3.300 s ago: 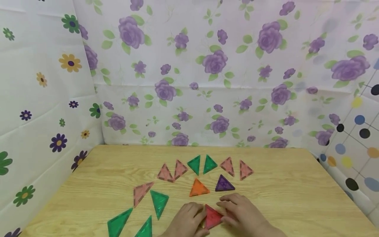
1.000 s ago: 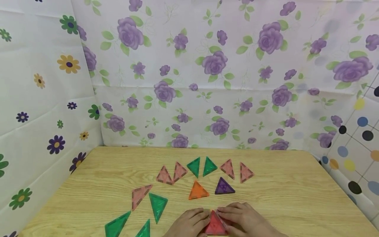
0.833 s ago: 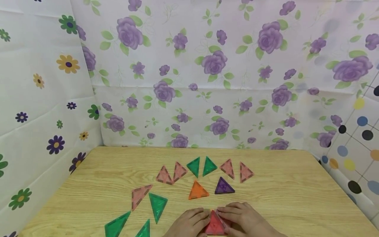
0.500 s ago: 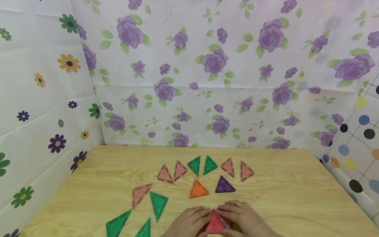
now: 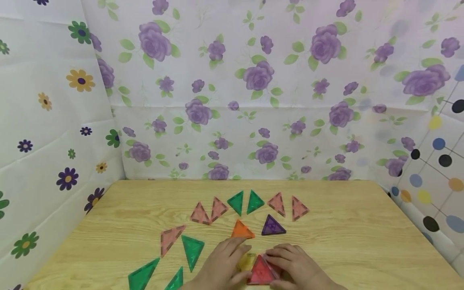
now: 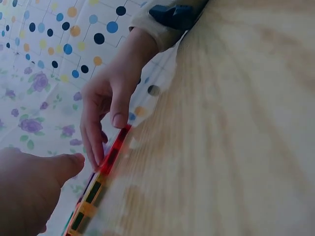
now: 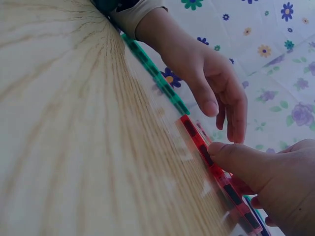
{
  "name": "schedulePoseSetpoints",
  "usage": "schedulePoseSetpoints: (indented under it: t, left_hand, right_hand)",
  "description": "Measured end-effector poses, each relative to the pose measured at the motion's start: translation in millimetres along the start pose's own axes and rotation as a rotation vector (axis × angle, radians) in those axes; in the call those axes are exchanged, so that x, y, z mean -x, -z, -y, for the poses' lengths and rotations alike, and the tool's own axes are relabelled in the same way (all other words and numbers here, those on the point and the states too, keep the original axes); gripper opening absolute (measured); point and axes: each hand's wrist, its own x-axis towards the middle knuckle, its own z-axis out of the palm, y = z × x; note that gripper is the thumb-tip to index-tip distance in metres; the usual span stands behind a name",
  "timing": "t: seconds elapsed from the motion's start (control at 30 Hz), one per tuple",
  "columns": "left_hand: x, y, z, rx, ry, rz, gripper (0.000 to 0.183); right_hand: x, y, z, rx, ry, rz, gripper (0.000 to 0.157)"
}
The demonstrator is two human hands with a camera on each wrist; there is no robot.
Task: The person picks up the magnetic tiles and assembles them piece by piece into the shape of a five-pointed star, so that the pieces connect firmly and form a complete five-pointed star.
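A red triangular magnetic tile (image 5: 260, 273) lies flat on the table between both hands. Against its right edge is a pink tile (image 5: 274, 269), mostly covered by my right hand (image 5: 301, 266), whose thumb and fingers hold it beside the red one. A yellow tile (image 5: 247, 262) shows at the red tile's left. My left hand (image 5: 221, 264) hovers around that yellow tile with relaxed fingers; in the right wrist view the left hand (image 7: 202, 73) stands apart from the red tile (image 7: 197, 140). An orange triangle (image 5: 242, 229) and a purple triangle (image 5: 273, 226) lie just beyond.
Green tiles (image 5: 193, 249) and a pink tile (image 5: 171, 238) lie to the left on the wooden table (image 5: 337, 217). Farther back is an arc of pink tiles (image 5: 299, 208) and green tiles (image 5: 255, 202). Flowered cloth (image 5: 232, 133) hangs behind the table.
The red tile has turned from pointing sideways to pointing away from me. My left hand has lifted off it, up and left, uncovering the yellow tile. The right hand stays by the red tile.
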Motion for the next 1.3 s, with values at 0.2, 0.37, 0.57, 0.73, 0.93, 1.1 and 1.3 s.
schedulePoseSetpoints:
  t: [0.2,0.37,0.57,0.73,0.93,1.1,1.3]
  left_hand:
    - [-5.3,2.6,6.7,0.067,0.218,0.167,0.067]
    - [-5.8,-0.3,10.9,0.051,0.228,0.178,0.075]
    - [-6.8,-2.4,11.1,0.011,0.272,0.221,0.073]
    - [-8.3,-3.2,11.1,-0.025,0.290,0.277,0.068]
    - [-7.5,-2.7,11.1,-0.050,0.254,0.270,0.063]
    - [-4.7,-3.1,11.3,-0.066,0.214,0.239,0.056]
    - [-3.0,-2.1,11.8,-0.101,0.152,0.221,0.049]
  right_hand:
    - [-0.8,-2.7,-0.1,-0.018,-0.009,0.014,0.049]
    - [0.4,-4.2,0.2,-0.023,0.006,-0.029,0.047]
    - [1.5,-0.4,-1.0,-0.032,0.030,-0.041,0.046]
    - [2.5,1.3,-2.3,-0.061,0.030,-0.032,0.046]
    - [4.2,-1.2,-3.1,-0.062,0.024,-0.047,0.047]
    - [2.3,-0.8,-2.9,-0.075,0.019,-0.022,0.046]
    - [-0.7,-0.6,-3.0,-0.080,0.018,0.003,0.046]
